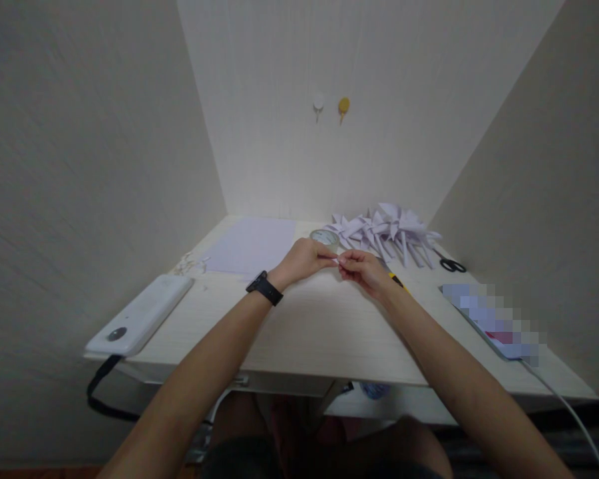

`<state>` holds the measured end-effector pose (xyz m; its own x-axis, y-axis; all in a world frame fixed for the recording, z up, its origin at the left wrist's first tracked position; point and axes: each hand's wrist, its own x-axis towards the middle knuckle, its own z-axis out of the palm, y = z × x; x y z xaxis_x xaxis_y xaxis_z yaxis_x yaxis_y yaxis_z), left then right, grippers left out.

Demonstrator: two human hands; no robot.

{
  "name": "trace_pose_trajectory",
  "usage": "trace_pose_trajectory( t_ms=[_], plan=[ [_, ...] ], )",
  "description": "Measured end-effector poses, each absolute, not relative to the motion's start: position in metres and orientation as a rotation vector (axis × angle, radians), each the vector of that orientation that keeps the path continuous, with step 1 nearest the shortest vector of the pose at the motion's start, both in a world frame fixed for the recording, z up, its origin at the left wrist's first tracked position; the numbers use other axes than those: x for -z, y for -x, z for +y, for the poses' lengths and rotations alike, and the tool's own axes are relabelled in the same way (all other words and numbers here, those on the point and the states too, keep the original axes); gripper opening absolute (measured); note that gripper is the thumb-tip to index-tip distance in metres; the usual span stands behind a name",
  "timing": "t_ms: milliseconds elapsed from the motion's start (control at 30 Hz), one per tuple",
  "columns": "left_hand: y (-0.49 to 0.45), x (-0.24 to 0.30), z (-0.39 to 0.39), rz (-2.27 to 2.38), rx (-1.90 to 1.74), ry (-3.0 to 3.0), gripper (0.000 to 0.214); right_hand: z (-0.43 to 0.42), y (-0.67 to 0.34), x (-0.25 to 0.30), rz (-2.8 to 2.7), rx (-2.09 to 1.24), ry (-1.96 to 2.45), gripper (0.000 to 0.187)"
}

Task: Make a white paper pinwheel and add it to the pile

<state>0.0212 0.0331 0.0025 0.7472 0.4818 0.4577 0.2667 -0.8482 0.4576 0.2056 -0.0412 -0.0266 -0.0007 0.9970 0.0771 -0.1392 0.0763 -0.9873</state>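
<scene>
My left hand, with a black watch on its wrist, meets my right hand above the middle of the pale desk. Both pinch a small white piece between their fingertips, too small to name. A roll of clear tape lies just behind the hands. A yellow and black tool pokes out from under my right wrist.
A heap of folded white paper shapes lies at the back right, black scissors beside it. White sheets lie at the back left, paper scraps nearby. A white device sits at the left edge; a blurred item with a cable at right.
</scene>
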Motion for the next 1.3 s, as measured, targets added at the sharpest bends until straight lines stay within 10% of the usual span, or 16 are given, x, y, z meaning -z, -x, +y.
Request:
trace_pose_trajectory(
  t_ms=[700,1000,1300],
  plan=[
    [-0.02,-0.005,0.028,0.72,-0.857,-2.84,0.021,-0.035,-0.215,0.028,-1.019,-0.998,1.14,0.026],
    [-0.018,0.0,0.036,0.72,-0.812,-2.815,0.025,-0.04,-0.209,0.036,-1.767,-0.011,1.333,0.031],
    [-0.024,-0.001,0.021,0.732,-0.639,-3.032,0.03,-0.052,-0.2,0.033,-2.02,0.281,1.639,0.028]
  ],
)
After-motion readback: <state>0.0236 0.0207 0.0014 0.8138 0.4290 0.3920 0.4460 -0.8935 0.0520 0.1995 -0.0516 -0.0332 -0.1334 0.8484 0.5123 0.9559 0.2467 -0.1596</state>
